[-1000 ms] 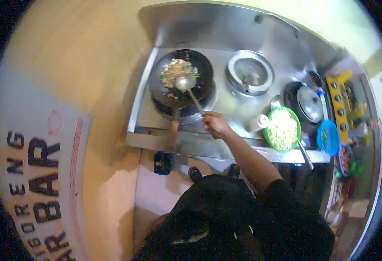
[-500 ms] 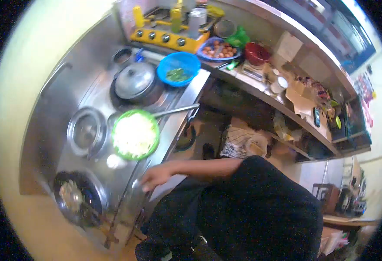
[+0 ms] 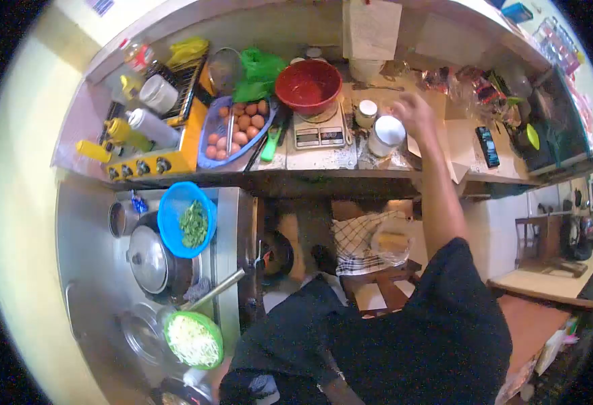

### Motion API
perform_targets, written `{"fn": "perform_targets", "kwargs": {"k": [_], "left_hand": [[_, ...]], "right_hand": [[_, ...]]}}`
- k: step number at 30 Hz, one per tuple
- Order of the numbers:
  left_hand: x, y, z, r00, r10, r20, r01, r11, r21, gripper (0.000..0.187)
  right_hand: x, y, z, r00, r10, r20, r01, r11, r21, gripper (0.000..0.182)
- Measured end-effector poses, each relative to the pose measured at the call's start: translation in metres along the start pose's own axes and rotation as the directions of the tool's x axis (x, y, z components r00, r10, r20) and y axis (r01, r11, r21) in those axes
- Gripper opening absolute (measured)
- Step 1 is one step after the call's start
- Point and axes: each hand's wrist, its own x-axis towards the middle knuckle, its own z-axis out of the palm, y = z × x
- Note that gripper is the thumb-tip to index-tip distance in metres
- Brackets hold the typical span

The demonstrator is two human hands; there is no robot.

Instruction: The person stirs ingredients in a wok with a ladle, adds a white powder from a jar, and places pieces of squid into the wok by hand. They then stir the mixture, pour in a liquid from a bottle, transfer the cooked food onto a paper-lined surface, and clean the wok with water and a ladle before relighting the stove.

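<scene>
My right hand [image 3: 414, 113] reaches over the back counter, fingers bent loosely and apart, with nothing visible in them. Just left of it and below stands a larger jar with a white lid [image 3: 387, 131]. A smaller white-lidded jar [image 3: 366, 113] is beside that one, also left of the hand. Under my wrist lies an opened piece of brown cardboard [image 3: 455, 138]. My left hand does not show.
A red bowl [image 3: 308, 86] sits on a kitchen scale [image 3: 318, 135]. Left are a purple basket of eggs [image 3: 208, 138] and a yellow stove [image 3: 187, 145] with bottles. The steel worktop holds a lidded pot [image 3: 149, 258], a blue bowl of greens [image 3: 163, 219] and a green bowl of shredded vegetable [image 3: 194, 341].
The view has turned right toward the back counter. My right hand has gone from beside the steel worktop to above the counter near the white-lidded jars.
</scene>
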Motion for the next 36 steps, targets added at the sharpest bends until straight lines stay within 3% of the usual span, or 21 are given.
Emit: {"fn": "perform_targets", "kwargs": {"k": [1,3,4,5,9,12,14,15,16,17,19,21,23,25,26,27,29,30,32,35,36], "left_hand": [[0.003,0.016,-0.005,1.0,0.004,0.009,-0.004,1.0,0.026,0.044],[0.019,0.053,-0.016,0.999,0.051,-0.004,-0.051,0.994,0.098,0.043],[0.027,0.065,-0.019,0.996,0.089,-0.014,-0.086,0.982,0.165,0.043],[0.043,0.071,-0.029,0.974,0.214,-0.078,-0.16,0.885,0.437,0.041],[0.093,0.151,-0.004,0.931,0.322,0.169,-0.364,0.83,0.423,0.045],[0.137,0.197,0.031,0.835,0.449,0.319,-0.55,0.705,0.448,0.042],[0.163,0.228,0.059,0.788,0.518,0.333,-0.615,0.679,0.399,0.035],[0.18,0.24,0.07,0.741,0.571,0.354,-0.671,0.643,0.368,0.037],[0.198,0.246,0.084,0.747,0.602,0.282,-0.645,0.759,0.089,0.045],[0.206,0.257,0.102,0.743,0.635,0.212,-0.634,0.769,-0.08,0.05],[0.203,0.275,0.137,0.749,0.64,0.172,-0.554,0.747,-0.368,0.054],[0.223,0.268,0.147,0.717,0.682,0.141,-0.586,0.7,-0.409,0.052],[0.212,0.263,0.147,0.77,0.615,0.172,-0.515,0.757,-0.403,0.049],[0.209,0.257,0.138,0.888,0.381,0.257,-0.281,0.892,-0.353,0.039],[0.214,0.254,0.123,0.866,0.227,0.446,-0.094,0.949,-0.301,0.039],[0.211,0.252,0.124,0.864,0.226,0.45,-0.097,0.952,-0.292,0.039],[0.208,0.253,0.124,0.891,0.129,0.435,-0.045,0.979,-0.198,0.037],[0.222,0.253,0.107,0.825,0.026,0.565,0.042,0.993,-0.106,0.034],[0.221,0.255,0.104,0.813,-0.019,0.582,0.08,0.994,-0.079,0.033],[0.234,0.253,0.09,0.782,-0.083,0.618,0.15,0.987,-0.057,0.032],[0.236,0.25,0.084,0.808,-0.111,0.578,0.156,0.987,-0.03,0.031]], "right_hand": [[0.011,-0.009,0.01,0.99,-0.134,0.038,0.137,0.986,-0.097,0.038],[0.027,-0.015,0.041,0.929,-0.183,0.321,0.297,0.887,-0.353,0.051],[0.03,-0.015,0.06,0.892,-0.103,0.441,0.329,0.817,-0.474,0.052],[0.035,-0.01,0.078,0.842,-0.011,0.539,0.377,0.727,-0.574,0.053],[0.053,-0.005,0.096,0.782,0.11,0.614,0.327,0.767,-0.553,0.052],[0.051,-0.012,0.077,0.821,-0.039,0.57,0.46,0.639,-0.617,0.052],[0.037,-0.038,0.048,0.855,-0.15,0.496,0.401,0.799,-0.448,0.051],[0.021,-0.07,0.021,0.854,-0.117,0.507,0.343,0.859,-0.379,0.051],[0.001,-0.099,0.001,0.851,-0.08,0.518,0.275,0.91,-0.311,0.052],[-0.02,-0.098,0.008,0.863,-0.164,0.478,0.269,0.95,-0.16,0.053],[-0.08,-0.145,-0.008,0.818,-0.142,0.557,0.197,0.98,-0.039,0.051],[-0.129,-0.168,-0.011,0.663,-0.179,0.727,0.226,0.973,0.033,0.048],[-0.163,-0.163,-0.012,0.747,-0.302,0.592,0.242,0.953,0.181,0.046],[-0.178,-0.159,-0.018,0.717,-0.466,0.518,0.372,0.885,0.282,0.047],[-0.183,-0.16,-0.024,0.656,-0.543,0.525,0.441,0.839,0.317,0.049],[-0.189,-0.162,-0.026,0.606,-0.577,0.549,0.484,0.814,0.321,0.04],[-0.184,-0.16,-0.034,0.384,-0.767,0.514,0.683,0.611,0.401,0.038],[-0.186,-0.162,-0.036,0.385,-0.767,0.513,0.682,0.611,0.401,0.038],[-0.192,-0.167,-0.038,0.264,-0.878,0.399,0.823,0.42,0.382,0.043],[-0.2,-0.163,-0.027,0.235,-0.856,0.462,0.788,0.445,0.425,0.044],[-0.206,-0.162,-0.022,0.311,-0.801,0.512,0.729,0.546,0.412,0.046]]}}
